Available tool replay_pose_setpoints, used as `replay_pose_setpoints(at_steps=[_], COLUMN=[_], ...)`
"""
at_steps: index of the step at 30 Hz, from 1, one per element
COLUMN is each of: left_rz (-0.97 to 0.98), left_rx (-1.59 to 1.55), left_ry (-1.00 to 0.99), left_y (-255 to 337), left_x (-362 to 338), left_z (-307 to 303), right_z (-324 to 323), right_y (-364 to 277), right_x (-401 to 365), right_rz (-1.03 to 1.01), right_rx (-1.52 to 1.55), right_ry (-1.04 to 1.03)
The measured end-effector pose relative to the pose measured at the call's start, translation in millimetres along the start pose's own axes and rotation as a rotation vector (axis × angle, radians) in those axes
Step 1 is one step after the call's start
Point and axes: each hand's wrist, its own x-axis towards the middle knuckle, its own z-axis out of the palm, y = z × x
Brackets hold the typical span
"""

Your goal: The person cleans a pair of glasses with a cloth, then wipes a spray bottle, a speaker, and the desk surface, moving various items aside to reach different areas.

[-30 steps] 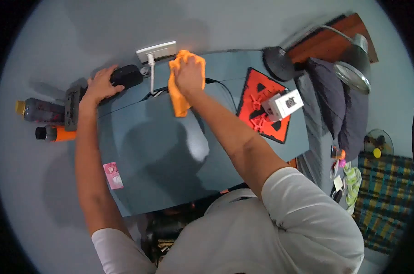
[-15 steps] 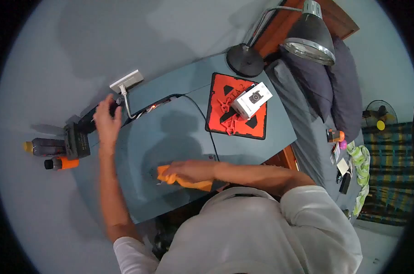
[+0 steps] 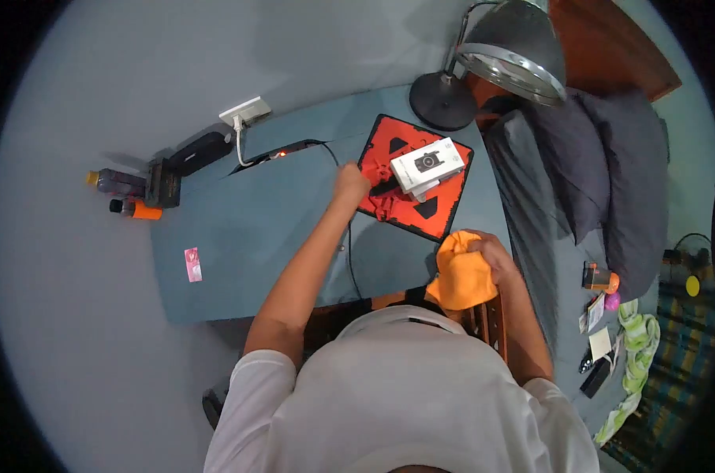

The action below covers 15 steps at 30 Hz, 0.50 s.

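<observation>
My left hand [image 3: 351, 186] is closed at the left edge of a red and black square panel [image 3: 428, 208]. A small black object [image 3: 384, 187] sticks out from its fingers over the panel; its kind I cannot tell. On the panel lies a white box [image 3: 428, 163] with a camera pictured on it, beside some red plastic pieces [image 3: 384, 206]. My right hand [image 3: 491, 256] grips a bunched orange cloth [image 3: 461, 276], which hangs by the desk's front right corner.
The blue-grey desk [image 3: 247, 229] carries a pink card [image 3: 193, 265], a black cable [image 3: 350, 252] and a lamp [image 3: 444, 101]. Bottles [image 3: 121, 183] and a dark box [image 3: 163, 183] stand at the left end. To the right is a bed with grey pillows [image 3: 621, 169].
My left hand has moved right, from near the wall socket to the red panel. My right hand has carried the orange cloth rightward off the desktop, and the pink card now shows.
</observation>
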Motion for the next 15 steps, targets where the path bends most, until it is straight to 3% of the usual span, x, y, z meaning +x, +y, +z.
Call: replay_pose_setpoints(at_steps=[2,4,7,8,10,12,15], left_rz=[-0.023,-0.149,-0.216,-0.219,-0.213,-0.234,-0.253], left_rx=[0.157,0.233,0.062,0.068,-0.394,-0.35,-0.29], left_ry=[0.126,-0.06,-0.075,-0.068,-0.257,-0.173,-0.085], left_y=[6.9,14.0,-5.5,-26.2,-64.1,-46.8,-8.4], left_x=[6.6,11.9,28.4,40.8,61.9,52.2,19.7], left_z=[4.9,-0.7,1.0,3.4,7.6,13.5,5.3], right_z=[-1.2,3.0,15.3,16.9,23.7,28.5,10.3], right_y=[8.4,14.0,3.9,2.6,-0.8,-5.3,2.9], right_x=[13.0,30.8,44.6,50.2,57.6,62.3,79.6], right_rz=[0.124,0.147,0.141,0.114,0.083,-0.084,-0.166], right_rx=[0.262,0.262,0.197,0.082,-0.035,-0.282,-0.416], right_ry=[-0.037,0.013,0.012,0.01,-0.001,0.138,0.159])
